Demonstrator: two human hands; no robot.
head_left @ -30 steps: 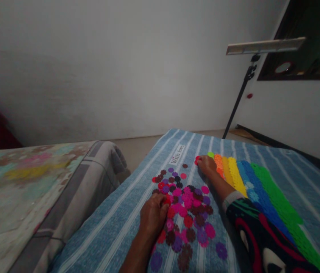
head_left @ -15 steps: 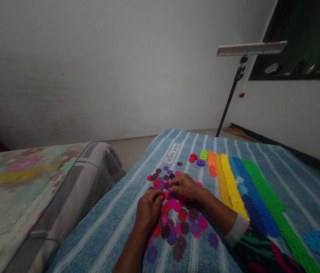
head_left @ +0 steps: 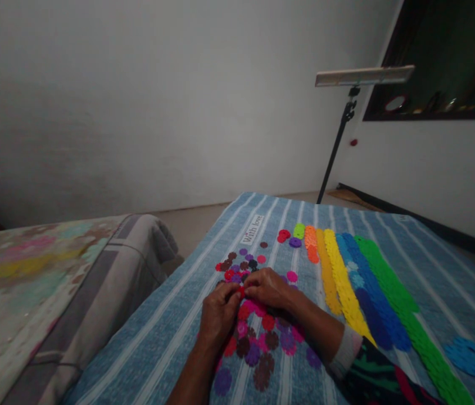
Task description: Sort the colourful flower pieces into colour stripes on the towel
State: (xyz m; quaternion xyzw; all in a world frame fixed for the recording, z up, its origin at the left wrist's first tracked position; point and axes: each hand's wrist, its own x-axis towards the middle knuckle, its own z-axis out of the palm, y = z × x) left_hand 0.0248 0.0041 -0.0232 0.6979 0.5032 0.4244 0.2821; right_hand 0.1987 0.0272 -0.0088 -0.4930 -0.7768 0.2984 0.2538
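Both hands meet over a scatter of small round pieces [head_left: 252,353] in red, pink, purple, brown and black on a striped blue cloth [head_left: 170,315]. Between the fingertips is a small red piece [head_left: 242,292]. My left hand [head_left: 219,310] pinches it from the left, fingers closed. From the right, my right hand [head_left: 267,288] touches its other side with thumb and finger pressed together. The palms hide some pieces beneath.
To the right lie rows of yellow pieces [head_left: 344,284], orange, blue and green [head_left: 393,298] ones. A second covered surface [head_left: 5,315] stands at left. Behind the cloth rises a black stand [head_left: 333,152] with a flat panel.
My right hand has moved left and slightly down, its fingertips now meeting my left hand's at the red piece. The whole view has shifted slightly.
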